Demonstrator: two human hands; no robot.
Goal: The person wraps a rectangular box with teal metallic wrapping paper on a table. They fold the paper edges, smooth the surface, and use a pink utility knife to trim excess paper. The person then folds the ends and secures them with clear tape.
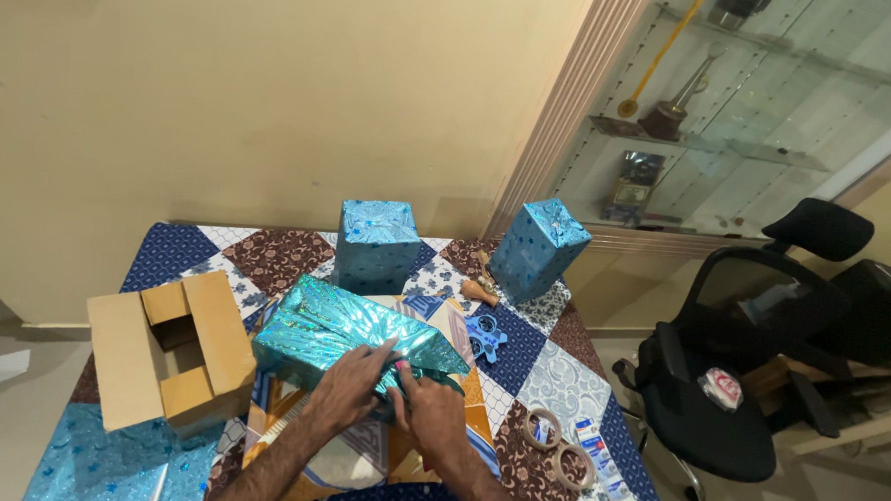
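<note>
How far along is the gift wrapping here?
Two wrapped blue boxes already stand at the table's far side. A third box in teal foil is in hand: the left hand and right hand press its near end fold. That end looks unsealed; the tape rolls lie unused, and an open cardboard box waits unwrapped.

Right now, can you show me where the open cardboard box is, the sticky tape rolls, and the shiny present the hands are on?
open cardboard box [125, 362]: head view, on its outer left flap.
tape rolls [557, 448]: head view, on a ring's rim.
shiny teal present [327, 328]: head view, on its top face.
</note>
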